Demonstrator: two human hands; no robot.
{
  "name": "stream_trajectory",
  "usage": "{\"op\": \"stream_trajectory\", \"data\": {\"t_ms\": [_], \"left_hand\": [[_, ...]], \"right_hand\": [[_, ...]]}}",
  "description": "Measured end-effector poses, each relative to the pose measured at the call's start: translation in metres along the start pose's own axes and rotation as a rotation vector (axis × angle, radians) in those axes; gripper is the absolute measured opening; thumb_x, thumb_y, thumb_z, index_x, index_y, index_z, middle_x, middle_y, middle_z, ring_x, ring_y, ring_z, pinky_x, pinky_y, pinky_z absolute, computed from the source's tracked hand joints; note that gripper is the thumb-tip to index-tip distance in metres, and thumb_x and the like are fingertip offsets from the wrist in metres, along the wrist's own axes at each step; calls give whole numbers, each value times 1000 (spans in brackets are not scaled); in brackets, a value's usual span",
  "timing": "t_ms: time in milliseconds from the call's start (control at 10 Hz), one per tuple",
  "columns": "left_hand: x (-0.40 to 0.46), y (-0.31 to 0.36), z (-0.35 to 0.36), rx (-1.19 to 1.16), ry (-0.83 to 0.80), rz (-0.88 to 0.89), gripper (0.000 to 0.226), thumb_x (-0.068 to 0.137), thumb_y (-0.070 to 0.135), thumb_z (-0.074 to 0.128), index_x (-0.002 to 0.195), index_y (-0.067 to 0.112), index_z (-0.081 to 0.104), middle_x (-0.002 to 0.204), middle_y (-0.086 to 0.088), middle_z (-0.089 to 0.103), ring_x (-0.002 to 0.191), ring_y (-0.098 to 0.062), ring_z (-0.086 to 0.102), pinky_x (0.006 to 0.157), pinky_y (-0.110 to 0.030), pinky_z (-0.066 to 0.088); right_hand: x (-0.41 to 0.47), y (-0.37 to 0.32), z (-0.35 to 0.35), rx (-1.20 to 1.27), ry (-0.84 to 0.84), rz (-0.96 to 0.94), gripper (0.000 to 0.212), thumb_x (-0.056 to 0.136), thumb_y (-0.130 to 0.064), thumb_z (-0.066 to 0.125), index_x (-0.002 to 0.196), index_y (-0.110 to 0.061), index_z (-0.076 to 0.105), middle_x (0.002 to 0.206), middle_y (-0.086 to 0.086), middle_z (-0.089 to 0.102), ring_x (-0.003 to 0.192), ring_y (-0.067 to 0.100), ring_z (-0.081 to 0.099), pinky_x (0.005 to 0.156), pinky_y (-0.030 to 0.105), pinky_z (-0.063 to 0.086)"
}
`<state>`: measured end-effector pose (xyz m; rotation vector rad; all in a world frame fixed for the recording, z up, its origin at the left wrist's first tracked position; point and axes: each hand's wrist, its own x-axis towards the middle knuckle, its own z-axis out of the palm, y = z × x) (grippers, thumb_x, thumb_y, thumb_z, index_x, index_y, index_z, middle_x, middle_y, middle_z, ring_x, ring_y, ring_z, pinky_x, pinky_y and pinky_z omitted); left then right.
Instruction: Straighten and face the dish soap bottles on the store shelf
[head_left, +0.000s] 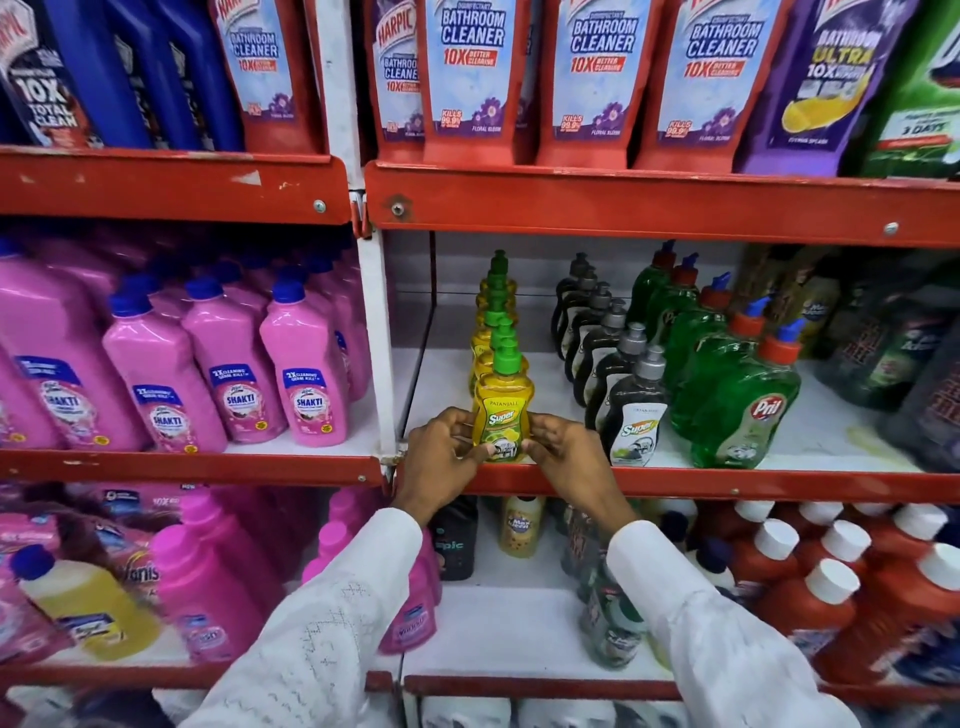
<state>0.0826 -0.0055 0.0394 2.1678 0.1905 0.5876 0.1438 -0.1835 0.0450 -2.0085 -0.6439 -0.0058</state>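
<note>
Our hands clasp the front yellow bottle (502, 415) from either side, left hand (441, 457) and right hand (563, 452) equally near. It stands upright at the shelf (675, 486) front edge, label facing us, its row running straight back behind it.

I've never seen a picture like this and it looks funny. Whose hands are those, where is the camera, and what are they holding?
The camera sits on a person's head, looking down at their own hands in a shop. The left hand and right hand both grip the front yellow Patanjali Super dish soap bottle, which stands upright at the edge of the red shelf, label facing out. More yellow bottles line up behind it. Beside it stand a row of black Super bottles and green Pril bottles.
</note>
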Motion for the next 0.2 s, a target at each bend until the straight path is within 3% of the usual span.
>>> {"op": "stream_trajectory", "data": {"t_ms": [100, 200], "left_hand": [[-1, 0, -1, 2, -11, -6, 38, 76, 22, 83, 108, 15, 65, 95, -5, 78, 72, -10, 71, 76, -31, 62], [-3, 7, -3, -12, -5, -17, 41, 78, 21, 81, 114, 12, 64, 102, -8, 77, 79, -14, 71, 82, -34, 61]], "right_hand": [[0, -3, -1, 8, -12, -1, 39, 89, -8, 68, 127, -11, 64, 118, -4, 71, 96, -13, 63, 100, 25, 52], [-4, -9, 0, 47, 50, 26, 44, 89, -10, 70, 132, -8, 60, 125, 5, 70, 111, 9, 67, 101, 26, 51]]}}
